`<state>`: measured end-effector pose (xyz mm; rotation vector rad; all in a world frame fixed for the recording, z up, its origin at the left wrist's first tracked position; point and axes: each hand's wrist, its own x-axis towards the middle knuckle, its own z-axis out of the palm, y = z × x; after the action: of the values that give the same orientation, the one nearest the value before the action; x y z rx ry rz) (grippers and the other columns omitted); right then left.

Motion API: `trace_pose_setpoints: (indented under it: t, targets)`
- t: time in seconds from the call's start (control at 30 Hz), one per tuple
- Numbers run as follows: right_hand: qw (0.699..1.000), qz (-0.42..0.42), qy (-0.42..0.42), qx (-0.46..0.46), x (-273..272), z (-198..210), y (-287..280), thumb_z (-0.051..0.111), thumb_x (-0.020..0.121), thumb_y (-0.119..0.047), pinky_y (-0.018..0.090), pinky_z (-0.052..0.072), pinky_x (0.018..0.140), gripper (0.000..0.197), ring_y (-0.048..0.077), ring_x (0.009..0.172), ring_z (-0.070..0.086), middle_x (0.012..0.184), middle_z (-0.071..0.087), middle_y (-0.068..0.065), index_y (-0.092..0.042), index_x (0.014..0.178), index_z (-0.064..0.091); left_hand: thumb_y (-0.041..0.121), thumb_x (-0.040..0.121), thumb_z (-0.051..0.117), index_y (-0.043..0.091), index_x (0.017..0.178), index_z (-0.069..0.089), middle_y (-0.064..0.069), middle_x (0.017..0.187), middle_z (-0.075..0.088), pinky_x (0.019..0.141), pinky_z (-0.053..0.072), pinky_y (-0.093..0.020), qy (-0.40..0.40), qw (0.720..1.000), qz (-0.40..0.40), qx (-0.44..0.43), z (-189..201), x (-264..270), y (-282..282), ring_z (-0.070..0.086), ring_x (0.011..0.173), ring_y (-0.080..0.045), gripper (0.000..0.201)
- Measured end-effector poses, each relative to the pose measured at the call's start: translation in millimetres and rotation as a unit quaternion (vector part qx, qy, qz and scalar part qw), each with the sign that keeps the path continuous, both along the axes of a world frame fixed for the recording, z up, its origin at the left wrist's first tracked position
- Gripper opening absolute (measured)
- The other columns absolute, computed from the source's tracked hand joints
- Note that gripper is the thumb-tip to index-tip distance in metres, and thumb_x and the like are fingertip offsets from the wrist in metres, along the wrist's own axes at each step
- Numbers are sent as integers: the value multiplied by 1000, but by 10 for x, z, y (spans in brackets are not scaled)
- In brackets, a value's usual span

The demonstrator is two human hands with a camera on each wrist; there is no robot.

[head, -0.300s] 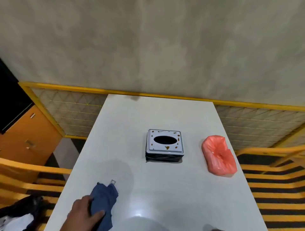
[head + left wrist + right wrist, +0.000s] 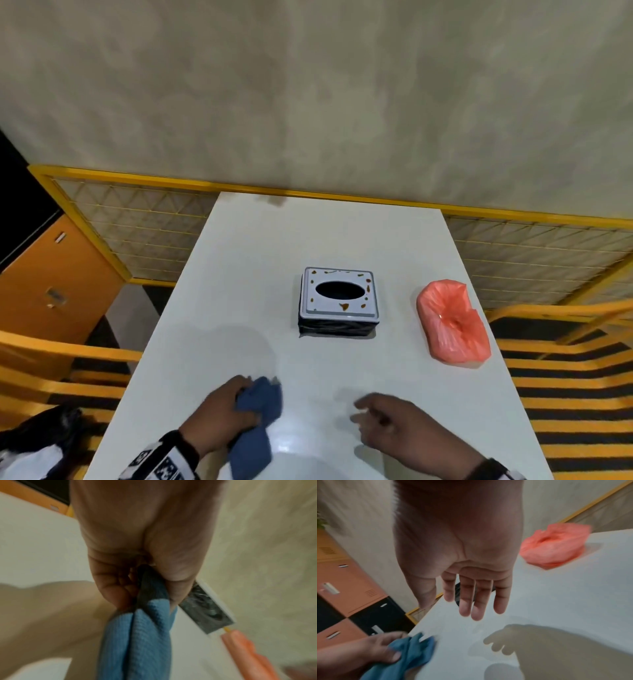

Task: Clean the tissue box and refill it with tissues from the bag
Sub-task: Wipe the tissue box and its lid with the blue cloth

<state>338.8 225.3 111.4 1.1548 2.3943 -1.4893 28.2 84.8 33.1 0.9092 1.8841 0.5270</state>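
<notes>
A tissue box (image 2: 339, 301) with a white lid, brown stains and a dark oval slot stands mid-table; its dark side (image 2: 205, 609) shows in the left wrist view. An orange-red plastic bag (image 2: 451, 322) (image 2: 554, 547) (image 2: 247, 654) lies to its right. My left hand (image 2: 222, 414) (image 2: 137, 555) grips a blue cloth (image 2: 257, 421) (image 2: 137, 642) (image 2: 409, 651) near the table's front edge, fingers and thumb curled round it. My right hand (image 2: 387, 421) (image 2: 471, 599) hovers above the table with fingers straight and holds nothing.
The white table (image 2: 239, 274) runs back to a yellow-framed mesh fence (image 2: 144, 219) and a beige wall. Orange and black cabinets (image 2: 51, 281) stand to the left. Yellow chair rails (image 2: 565, 315) flank both sides over a striped floor.
My left hand has lifted the blue cloth and carried it forward and right over the table. My right hand has come into view from the bottom edge, fingers spread.
</notes>
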Motion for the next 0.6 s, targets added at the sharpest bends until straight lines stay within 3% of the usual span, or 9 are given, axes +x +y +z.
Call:
trace_pose_setpoints:
  t: [0.1,0.13,0.23,0.27,0.33,0.4,0.43,0.53,0.6]
  targets:
    - [997,-3,57,-44,-318,-82,88,74,79,-45,7,41,93,70,-19,113,47,134,45,-24,-47,138,36,29,64,77,10,103,60,-4,94,68,68,50,-23,-135,988,7,74,278,399,410,64,80,-8,47]
    - [995,-18,84,-59,-415,-79,109,76,78,-43,10,40,98,77,-17,119,45,138,41,-25,-45,141,33,27,67,78,9,105,60,-4,94,68,68,51,-25,-178,979,9,97,348,532,549,65,81,-9,46]
    - [981,-100,150,-65,-548,-130,255,75,77,-24,21,45,100,70,-5,119,53,135,53,-17,-42,136,42,28,79,70,14,113,63,-4,98,68,66,56,-31,-255,962,-11,95,541,726,952,67,83,-16,37]
    - [978,-128,154,-61,-536,-113,316,72,78,-14,19,47,96,64,-5,114,57,128,59,-16,-42,130,47,27,81,68,19,112,65,-2,101,68,69,59,-32,-224,968,-27,110,554,702,1079,68,85,-14,33]
    - [976,-163,143,-30,-450,-89,463,66,78,-4,18,48,90,58,-6,105,60,117,64,-20,-44,119,52,21,83,65,26,115,64,2,116,64,91,56,-35,-72,980,-50,181,533,517,1318,66,105,-15,32]
    - [973,-187,134,-9,-338,-59,593,64,80,-4,21,50,88,53,-4,99,62,113,65,-17,-41,115,53,27,80,65,29,137,50,-2,142,45,112,38,-36,99,969,-65,217,497,228,1541,46,134,-25,60]
    - [968,-205,144,-6,-289,-36,643,63,82,0,20,51,84,48,-2,94,63,111,65,-10,-35,113,55,32,77,66,30,148,37,-4,155,29,117,30,-39,142,966,-81,199,494,95,1640,30,143,-30,77]
    - [957,-234,169,35,-188,-11,769,57,85,11,9,47,72,34,-3,80,62,102,65,11,-19,102,60,33,76,81,30,159,-1,-1,167,-12,122,15,-45,142,973,-149,106,431,-167,1890,-2,153,-26,117]
    - [954,-225,163,115,-179,-26,841,58,87,7,3,40,77,34,-8,90,58,104,64,8,-24,102,61,31,77,83,26,158,-10,-3,167,-11,124,15,-39,112,974,-174,88,362,-178,1995,-1,154,-21,124]
